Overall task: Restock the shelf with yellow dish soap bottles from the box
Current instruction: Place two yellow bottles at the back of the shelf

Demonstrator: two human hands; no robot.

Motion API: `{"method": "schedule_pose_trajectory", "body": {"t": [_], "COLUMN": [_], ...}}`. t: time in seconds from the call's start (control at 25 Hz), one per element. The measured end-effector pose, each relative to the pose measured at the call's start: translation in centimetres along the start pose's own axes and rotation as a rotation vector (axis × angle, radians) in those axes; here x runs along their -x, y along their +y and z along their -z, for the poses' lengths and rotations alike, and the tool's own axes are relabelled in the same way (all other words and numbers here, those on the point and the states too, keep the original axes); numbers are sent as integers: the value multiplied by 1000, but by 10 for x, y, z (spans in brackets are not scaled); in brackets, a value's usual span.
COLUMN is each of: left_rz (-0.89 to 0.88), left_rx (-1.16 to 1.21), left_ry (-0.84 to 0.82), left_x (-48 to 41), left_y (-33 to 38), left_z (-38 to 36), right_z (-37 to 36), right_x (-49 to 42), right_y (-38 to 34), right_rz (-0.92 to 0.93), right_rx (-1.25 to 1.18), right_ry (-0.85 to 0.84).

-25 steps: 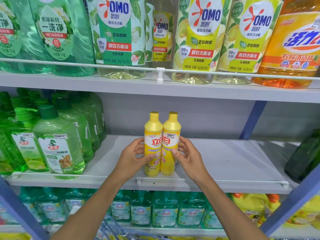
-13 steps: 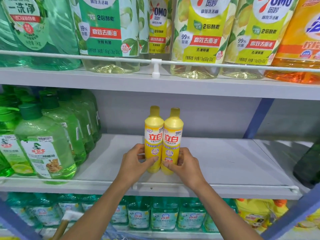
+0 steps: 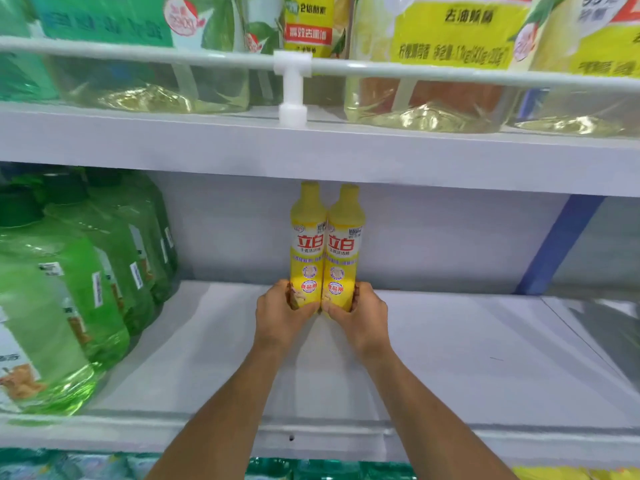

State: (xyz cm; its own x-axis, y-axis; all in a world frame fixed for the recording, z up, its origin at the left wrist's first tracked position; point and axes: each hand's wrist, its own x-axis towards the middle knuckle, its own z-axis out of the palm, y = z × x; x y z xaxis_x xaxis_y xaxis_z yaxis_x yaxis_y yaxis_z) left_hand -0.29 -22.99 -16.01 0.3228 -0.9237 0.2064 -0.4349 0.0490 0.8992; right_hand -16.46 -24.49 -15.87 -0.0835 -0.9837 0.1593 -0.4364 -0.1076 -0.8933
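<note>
Two yellow dish soap bottles stand upright side by side, touching, deep on the middle shelf (image 3: 450, 341) near its back wall. My left hand (image 3: 282, 311) grips the base of the left bottle (image 3: 307, 251). My right hand (image 3: 360, 317) grips the base of the right bottle (image 3: 344, 252). Both arms reach in over the shelf's front edge. The box is out of view.
Green soap bottles (image 3: 69, 289) fill the left end of the same shelf. Large detergent bottles (image 3: 433, 64) stand on the shelf above behind a white rail (image 3: 207, 57). A blue upright (image 3: 557, 244) stands at the back right. Teal bottles show below.
Both hands have pushed the two bottles further back on the shelf, towards the rear wall, sliding down to their bases. The camera has moved closer.
</note>
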Motion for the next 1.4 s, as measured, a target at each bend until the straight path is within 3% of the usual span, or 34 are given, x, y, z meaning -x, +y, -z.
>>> {"method": "schedule_pose_trajectory", "body": {"t": [1.4], "left_rz": [-22], "left_rx": [9], "left_ry": [76], "left_x": [-32], "left_y": [-14], "left_z": [-19], "right_z": [-12], "right_x": [-34], "right_y": [11], "right_rz": [142], "right_rx": [3], "right_ry": [-23]}}
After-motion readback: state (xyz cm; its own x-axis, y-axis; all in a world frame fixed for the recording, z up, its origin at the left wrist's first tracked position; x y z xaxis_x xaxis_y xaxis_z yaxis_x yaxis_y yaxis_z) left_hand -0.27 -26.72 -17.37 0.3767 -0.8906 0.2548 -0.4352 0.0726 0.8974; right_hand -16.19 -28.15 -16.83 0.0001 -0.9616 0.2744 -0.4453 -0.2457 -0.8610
